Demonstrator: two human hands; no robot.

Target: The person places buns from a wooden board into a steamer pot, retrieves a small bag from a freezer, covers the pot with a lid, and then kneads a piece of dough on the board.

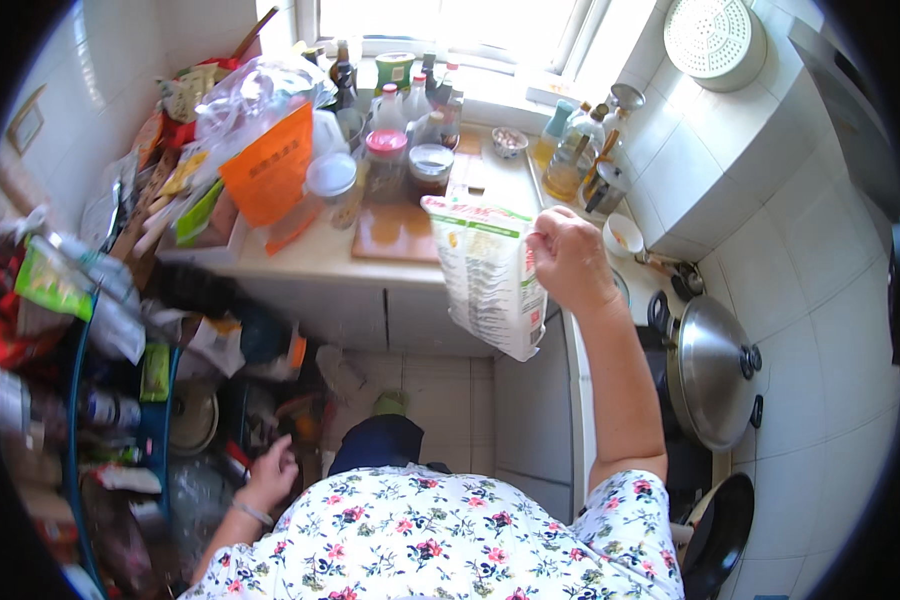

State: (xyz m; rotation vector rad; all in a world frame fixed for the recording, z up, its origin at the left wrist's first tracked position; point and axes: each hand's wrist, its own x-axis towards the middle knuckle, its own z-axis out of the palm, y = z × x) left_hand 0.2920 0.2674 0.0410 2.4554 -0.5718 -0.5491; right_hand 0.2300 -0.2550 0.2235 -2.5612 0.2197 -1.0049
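Note:
In my right hand (576, 259) is a white printed plastic food bag (487, 281), pinched by its upper right edge. It hangs tilted in front of the counter edge, and its lower part looks filled. My left hand (274, 472) is low at my left side with a bracelet on the wrist. Its fingers are partly curled, and I see nothing in them. Close by stands a blue-framed shelf rack (166, 442) crowded with packets and containers. Behind the bag, a wooden cutting board (394, 232) lies on the counter (300, 259).
Jars, including one with a pink lid (386, 142), stand behind the board. An orange bag (270, 169) leans among packets on the left. On the right are oil bottles (562, 176), a white bowl (622, 234), a lidded wok (716, 371) and a frying pan (720, 532).

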